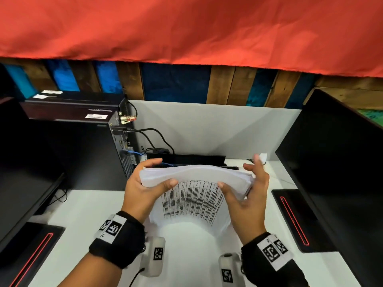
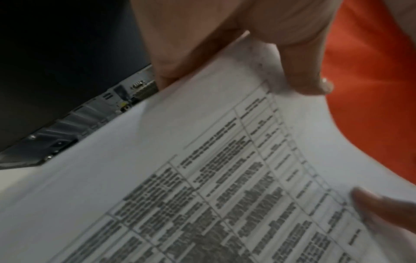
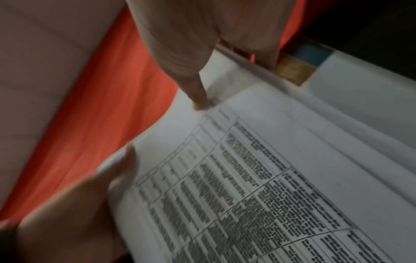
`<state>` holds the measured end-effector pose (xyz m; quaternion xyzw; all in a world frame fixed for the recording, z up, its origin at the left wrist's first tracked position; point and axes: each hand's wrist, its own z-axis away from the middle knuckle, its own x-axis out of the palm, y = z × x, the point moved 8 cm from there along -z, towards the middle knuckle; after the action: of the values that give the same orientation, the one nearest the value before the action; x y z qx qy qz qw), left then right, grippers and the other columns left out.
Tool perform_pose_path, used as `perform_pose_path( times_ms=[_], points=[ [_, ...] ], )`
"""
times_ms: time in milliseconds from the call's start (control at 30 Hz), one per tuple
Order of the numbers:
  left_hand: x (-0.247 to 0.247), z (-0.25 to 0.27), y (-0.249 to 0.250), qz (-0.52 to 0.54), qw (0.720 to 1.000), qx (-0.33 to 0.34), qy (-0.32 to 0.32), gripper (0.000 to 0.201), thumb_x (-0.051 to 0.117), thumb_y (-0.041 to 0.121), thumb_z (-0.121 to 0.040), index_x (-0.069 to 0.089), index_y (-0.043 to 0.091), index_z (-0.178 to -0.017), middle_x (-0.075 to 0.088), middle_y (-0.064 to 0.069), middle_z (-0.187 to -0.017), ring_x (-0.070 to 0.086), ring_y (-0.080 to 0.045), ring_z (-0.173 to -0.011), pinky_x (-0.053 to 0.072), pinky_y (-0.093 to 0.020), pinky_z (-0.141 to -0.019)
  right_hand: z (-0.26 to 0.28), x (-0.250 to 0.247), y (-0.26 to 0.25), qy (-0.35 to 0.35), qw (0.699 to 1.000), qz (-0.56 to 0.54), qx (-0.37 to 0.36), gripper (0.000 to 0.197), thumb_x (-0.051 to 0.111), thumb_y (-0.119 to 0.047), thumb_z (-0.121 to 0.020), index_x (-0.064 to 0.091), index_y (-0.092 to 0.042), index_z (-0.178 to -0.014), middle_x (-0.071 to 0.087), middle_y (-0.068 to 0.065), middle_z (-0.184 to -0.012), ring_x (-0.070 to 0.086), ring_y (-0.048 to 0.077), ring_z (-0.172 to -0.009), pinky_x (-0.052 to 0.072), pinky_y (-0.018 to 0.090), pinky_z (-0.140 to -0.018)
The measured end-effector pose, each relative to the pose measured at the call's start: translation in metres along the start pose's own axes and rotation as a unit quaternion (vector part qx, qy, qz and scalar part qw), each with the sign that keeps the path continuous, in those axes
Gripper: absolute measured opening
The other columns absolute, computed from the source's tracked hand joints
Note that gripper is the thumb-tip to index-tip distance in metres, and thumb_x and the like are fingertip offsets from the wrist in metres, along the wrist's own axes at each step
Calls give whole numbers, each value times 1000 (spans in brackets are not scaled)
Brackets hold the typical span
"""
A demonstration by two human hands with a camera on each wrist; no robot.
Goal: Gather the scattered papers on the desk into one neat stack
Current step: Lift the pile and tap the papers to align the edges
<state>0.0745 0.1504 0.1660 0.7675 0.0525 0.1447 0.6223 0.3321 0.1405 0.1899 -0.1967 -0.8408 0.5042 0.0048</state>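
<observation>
Head view bright and evenly lit, bowed at the edges, wrist views dim, grainy, motion-blurred, printed sheet point(image 2: 225, 178) smeared beyond the fingertips point(image 2: 315, 85)

A white desk point(image 1: 87, 206) carries a black computer tower point(image 1: 83, 150) at left, flanked by two red-trimmed monitor bases point(image 1: 31, 245) point(image 1: 294, 216), with cables point(image 1: 153, 137) behind.
</observation>
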Motion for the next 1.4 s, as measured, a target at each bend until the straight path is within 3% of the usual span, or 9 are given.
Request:
perform_pose_path(
  times_ms=[100, 233, 367, 500, 700, 800, 967, 1300, 1400],
  points=[
    [4, 4, 14, -8, 998, 47, 49, 41, 77, 34, -73, 62, 14, -106, 70, 15, -79, 65, 2, -72, 52, -13, -66, 8, 12, -12, -10, 989, 123, -77, 61, 72, -21, -84, 45, -48, -132, 28, -12, -131, 42, 4, -120, 27, 1, -99],
    [1, -1, 20, -48, 991, 55, 113, 19, 69, 19, -84, 65, 6, -96, 66, 8, -80, 61, 7, -68, 48, -11, -65, 11, 13, -5, 9, 990, 132, -46, 40, 71, -25, -83, 57, -37, -119, 26, -8, -132, 43, 2, -115, 30, -6, -86],
    [-9, -8, 12, -35, 990, 22, 133, 14, 62, 27, -83, 66, 16, -91, 71, -3, -87, 67, -19, -85, 53, -38, -81, 7, 12, 5, -15, 996, 90, -5, 52, 71, -33, -82, 43, -55, -120, 39, -11, -123, 45, 4, -122, 39, 17, -97],
    [-3, -2, 7, 14, 998, 38, 52, 45, 70, 48, -75, 61, 16, -104, 68, -14, -100, 67, -27, -91, 55, -37, -80, 10, 9, 17, -7, 998, -22, 64, 82, 76, -36, -76, 22, -58, -134, 45, -6, -138, 46, 11, -130, 40, 38, -108],
    [-2, -3, -36, 62, 996, -48, -50, 95, 95, 45, -31, 61, 8, -112, 74, -12, -104, 71, -28, -98, 59, -32, -80, 14, 16, 34, -58, 978, -136, 150, 80, 80, -28, -65, 41, -21, -134, 65, -21, -112, 64, -1, -104, 53, 23, -89],
    [-2, -4, -44, 63, 993, -71, -65, 103, 96, 39, -29, 59, 0, -117, 74, -16, -107, 70, -30, -101, 58, -35, -83, 13, 19, 42, -59, 968, -162, 180, 92, 87, -47, -53, 45, -23, -131, 67, -8, -116, 65, 9, -107, 51, 41, -97],
    [2, -8, -41, 57, 992, -75, -85, 93, 97, 38, -27, 65, 4, -108, 75, -15, -102, 72, -29, -97, 59, -32, -80, 4, 18, 48, -51, 967, -168, 186, 97, 86, -49, -52, 38, -43, -136, 59, -5, -131, 58, 15, -121, 43, 47, -106],
    [11, -9, -34, 104, 989, -65, -83, 97, 96, 39, -30, 60, 9, -116, 75, -9, -107, 72, -21, -98, 58, -27, -78, -1, 28, 30, -64, 976, -156, 139, 110, 85, -44, -57, 20, -41, -146, 51, -11, -139, 50, 8, -129, 38, 44, -112],
    [9, -10, -29, 109, 992, -36, -58, 66, 86, 25, -53, 57, 15, -112, 76, 0, -98, 72, -12, -90, 57, -22, -74, -5, 23, 18, -47, 988, -107, 98, 97, 77, -40, -68, 17, -52, -143, 40, -16, -147, 43, 7, -135, 36, 47, -112]
  ],
)
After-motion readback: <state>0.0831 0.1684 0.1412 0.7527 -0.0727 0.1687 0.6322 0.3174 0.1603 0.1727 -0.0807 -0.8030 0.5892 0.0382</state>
